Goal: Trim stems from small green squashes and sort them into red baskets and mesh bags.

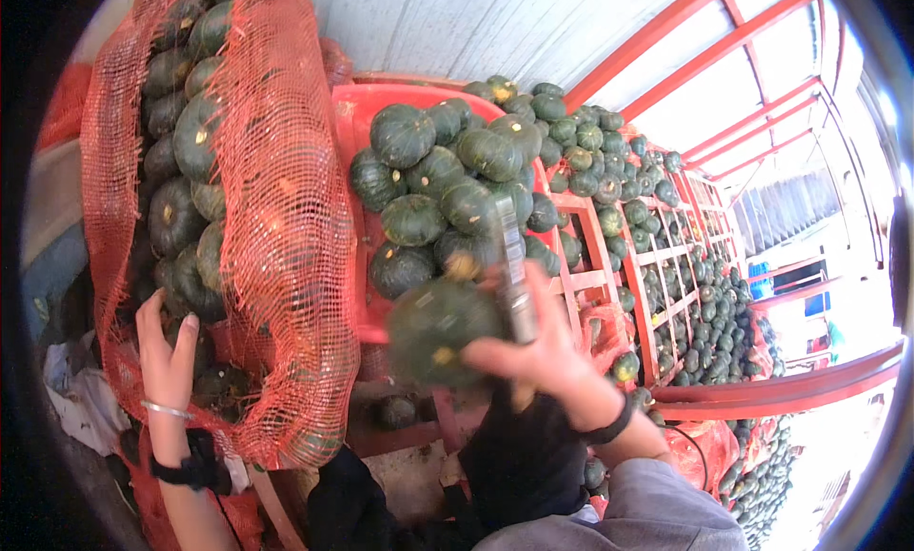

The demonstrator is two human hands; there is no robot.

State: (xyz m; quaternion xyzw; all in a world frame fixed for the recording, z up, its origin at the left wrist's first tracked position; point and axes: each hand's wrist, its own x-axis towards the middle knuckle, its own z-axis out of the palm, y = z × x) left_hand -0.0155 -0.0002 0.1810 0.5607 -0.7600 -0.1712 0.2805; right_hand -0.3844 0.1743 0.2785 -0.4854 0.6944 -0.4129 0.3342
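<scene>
My right hand (547, 346) grips a dark green pumpkin (443, 332), which is blurred by motion. The same hand also holds a knife-like tool with a flat, shiny metal blade (514, 265) pointing up; its exact kind is hard to tell. At the left, my left hand (168, 351) has thumb and fingers apart, the fingertips against the lowest green pumpkins (190, 285) in a red mesh bag (286, 218). That bag lies open along its side, filled with stacked pumpkins. Beyond my right hand, a red plastic tub (371, 308) holds a heap of green pumpkins (414, 220).
Red metal frames (657, 256) run off to the right, with many more pumpkins (705, 313) heaped behind them. A red rail (781, 384) crosses at the right. White cloth (86, 389) lies at the lower left. A pale panel wall (457, 28) stands behind the tub.
</scene>
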